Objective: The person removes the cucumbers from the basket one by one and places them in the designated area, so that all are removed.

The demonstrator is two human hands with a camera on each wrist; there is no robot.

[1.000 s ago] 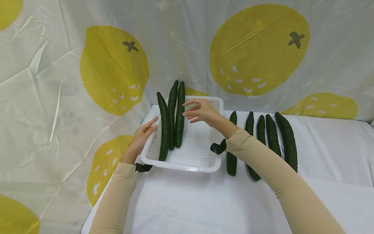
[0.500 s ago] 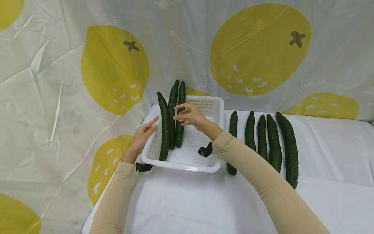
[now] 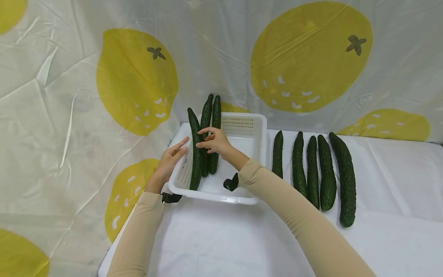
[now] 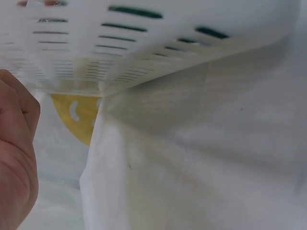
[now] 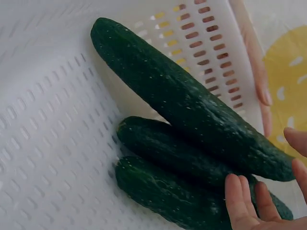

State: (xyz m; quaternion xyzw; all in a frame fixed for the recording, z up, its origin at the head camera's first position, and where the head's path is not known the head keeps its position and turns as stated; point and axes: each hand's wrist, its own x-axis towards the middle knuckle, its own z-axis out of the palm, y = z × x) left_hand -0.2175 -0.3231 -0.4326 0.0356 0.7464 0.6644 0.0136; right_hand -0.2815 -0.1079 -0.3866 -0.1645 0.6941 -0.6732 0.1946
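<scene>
Three dark green cucumbers lean in a white perforated basket [image 3: 226, 199], tips above its far rim. My right hand [image 3: 214, 144] is over them, thumb and forefinger spread by the leftmost cucumber [image 3: 195, 165]. In the right wrist view that cucumber [image 5: 182, 96] has its tip between the thumb and forefinger, while other fingers [image 5: 235, 196] lie over the two cucumbers beside it. My left hand [image 3: 169, 163] rests against the basket's left side, fingers extended along the outside. The left wrist view has part of this hand [image 4: 17, 153] beside the basket's underside [image 4: 158, 48].
Several more cucumbers [image 3: 328, 177] lie in a row on the white-covered table [image 3: 214, 238], right of the basket. My right sleeve [image 3: 287, 215] passes in front of some of them. A lemon-print curtain [image 3: 214, 50] hangs behind and to the left.
My right hand has moved left and slightly down, from the basket's middle to the leftmost cucumber. The left hand and basket stay almost where they were.
</scene>
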